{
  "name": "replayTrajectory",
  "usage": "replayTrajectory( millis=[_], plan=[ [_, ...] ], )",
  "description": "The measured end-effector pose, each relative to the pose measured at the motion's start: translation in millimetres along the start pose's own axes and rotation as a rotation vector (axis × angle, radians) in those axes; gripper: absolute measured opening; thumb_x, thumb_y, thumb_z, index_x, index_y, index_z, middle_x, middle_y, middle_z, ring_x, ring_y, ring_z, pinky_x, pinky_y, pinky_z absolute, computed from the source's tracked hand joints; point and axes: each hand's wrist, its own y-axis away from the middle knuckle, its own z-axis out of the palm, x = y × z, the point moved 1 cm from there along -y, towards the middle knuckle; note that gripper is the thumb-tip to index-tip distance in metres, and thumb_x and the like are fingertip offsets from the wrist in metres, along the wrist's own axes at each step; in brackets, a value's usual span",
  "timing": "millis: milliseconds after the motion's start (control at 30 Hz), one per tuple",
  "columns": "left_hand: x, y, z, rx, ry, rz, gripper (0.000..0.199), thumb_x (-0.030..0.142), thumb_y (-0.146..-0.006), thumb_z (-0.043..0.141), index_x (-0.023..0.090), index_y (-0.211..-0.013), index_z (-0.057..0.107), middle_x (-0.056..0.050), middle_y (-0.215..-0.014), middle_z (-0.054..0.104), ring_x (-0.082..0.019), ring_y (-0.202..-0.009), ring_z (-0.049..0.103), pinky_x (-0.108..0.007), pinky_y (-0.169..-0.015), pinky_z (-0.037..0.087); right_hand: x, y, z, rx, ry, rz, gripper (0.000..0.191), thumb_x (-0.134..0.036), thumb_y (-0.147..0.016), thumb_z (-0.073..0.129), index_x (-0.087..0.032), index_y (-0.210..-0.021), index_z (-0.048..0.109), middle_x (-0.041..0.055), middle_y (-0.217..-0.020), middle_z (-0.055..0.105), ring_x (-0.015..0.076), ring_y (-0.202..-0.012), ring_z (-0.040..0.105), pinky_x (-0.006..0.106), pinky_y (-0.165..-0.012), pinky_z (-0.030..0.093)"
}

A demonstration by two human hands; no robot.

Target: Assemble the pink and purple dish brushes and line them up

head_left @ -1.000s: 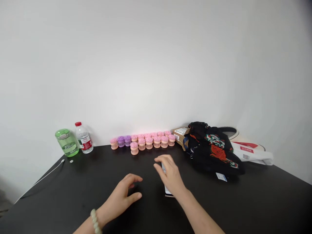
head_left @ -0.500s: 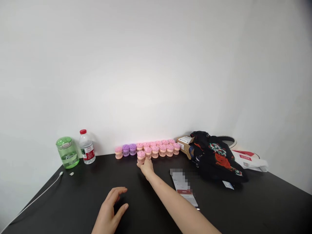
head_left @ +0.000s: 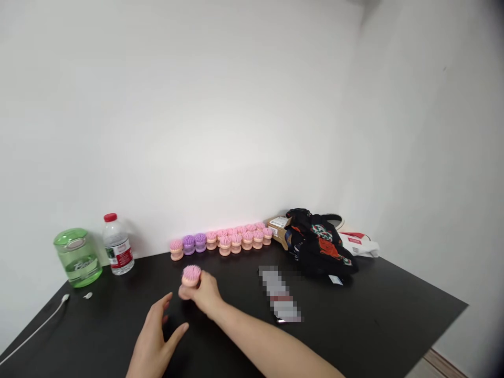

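Note:
My right hand (head_left: 205, 293) grips a pink bristled brush (head_left: 191, 275) by its base, bristles up, over the black table (head_left: 334, 325). Below and left of it, my left hand (head_left: 155, 333) holds nothing, its thumb and fingers apart. Several pink brushes (head_left: 247, 240) stand close together in two rows near the wall. Two purple brushes (head_left: 189, 244) stand beside them on the left, and a single pink brush (head_left: 176, 249) is at the left end.
A green cup (head_left: 81, 260) and a water bottle (head_left: 118, 247) stand at the left, near a white cable (head_left: 35, 332). A phone (head_left: 280, 295) lies right of centre. Behind it are a cardboard box (head_left: 277, 231), black bag (head_left: 321, 247) and white package (head_left: 360, 245).
My right hand has drawn the pink brush away from the front of the rows, toward me and my left hand. The view has turned somewhat to the right.

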Motion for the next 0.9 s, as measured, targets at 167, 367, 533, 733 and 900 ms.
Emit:
replayTrajectory(
  millis=[167,367,533,733,900],
  plan=[
    [7.2,-0.7,-2.3,-0.09,0.009,0.01,0.053,0.044,-0.069,0.071,0.021,-0.115,0.057,-0.008,-0.107,0.074,-0.031,-0.096,0.072,-0.042,-0.082,0.06,6.0,52.9,8.8,-0.282,-0.343,-0.049,0.035,-0.032,-0.064,0.081,-0.02,-0.095,0.07,0.0001,-0.087,0.073,0.0189,-0.077,0.07,0.025,-0.062,0.052],
    [25.4,3.3,-1.5,-0.155,-0.127,0.146,0.037,0.045,-0.072,0.07,0.026,-0.103,0.067,-0.004,-0.098,0.075,-0.028,-0.088,0.072,-0.035,-0.075,0.06,13.9,65.9,-31.3,-0.156,-0.218,-0.151,0.074,-0.039,-0.051,0.09,-0.024,-0.118,0.061,0.0035,-0.112,0.068,0.0246,-0.102,0.065,0.034,-0.087,0.05],
    [27.3,9.2,4.2,-0.122,-0.169,0.176,0.043,0.052,-0.074,0.068,0.027,-0.108,0.064,-0.006,-0.107,0.073,-0.029,-0.097,0.07,-0.035,-0.081,0.059,12.5,65.9,-48.2,-0.194,-0.071,-0.343,0.031,-0.044,-0.079,0.072,-0.023,-0.102,0.066,0.002,-0.098,0.072,0.0213,-0.093,0.068,0.029,-0.081,0.049],
    [27.9,10.3,1.5,-0.246,-0.086,0.026,0.034,0.058,-0.081,0.058,0.027,-0.095,0.061,0.0,-0.081,0.073,-0.023,-0.073,0.07,-0.029,-0.064,0.057,21.9,63.9,-42.1,-0.17,0.087,-0.362,0.032,-0.049,-0.093,0.052,-0.021,-0.093,0.067,0.003,-0.085,0.075,0.0232,-0.081,0.071,0.029,-0.072,0.049],
    [28.9,9.4,-0.9,-0.241,0.044,-0.092,0.039,0.065,-0.077,0.06,0.027,-0.088,0.062,0.001,-0.07,0.069,-0.022,-0.064,0.065,-0.028,-0.059,0.055,20.4,66.1,-42.9,-0.194,0.034,-0.439,0.026,-0.047,-0.091,0.058,-0.023,-0.099,0.065,-0.0003,-0.087,0.073,0.0205,-0.083,0.07,0.028,-0.077,0.052]
  ],
)
